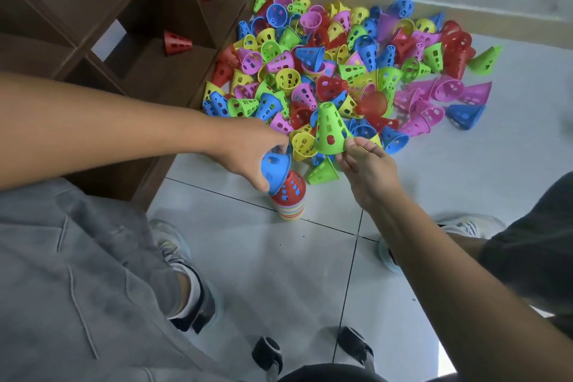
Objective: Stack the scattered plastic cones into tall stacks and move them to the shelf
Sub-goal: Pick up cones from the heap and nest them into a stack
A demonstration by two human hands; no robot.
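Beside the cone pile (347, 71) on the floor, the left hand (248, 152) pinches a blue cone (274, 170) tilted over the red-topped stack (291, 198), while the right hand (367, 167), just beyond the stack, pinches an upright green cone (330, 130) by its rim.

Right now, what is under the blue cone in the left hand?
Under the blue cone, tilted in the left hand, stands a stack topped by a red cone. The rims below show many colours; their count cannot be told.
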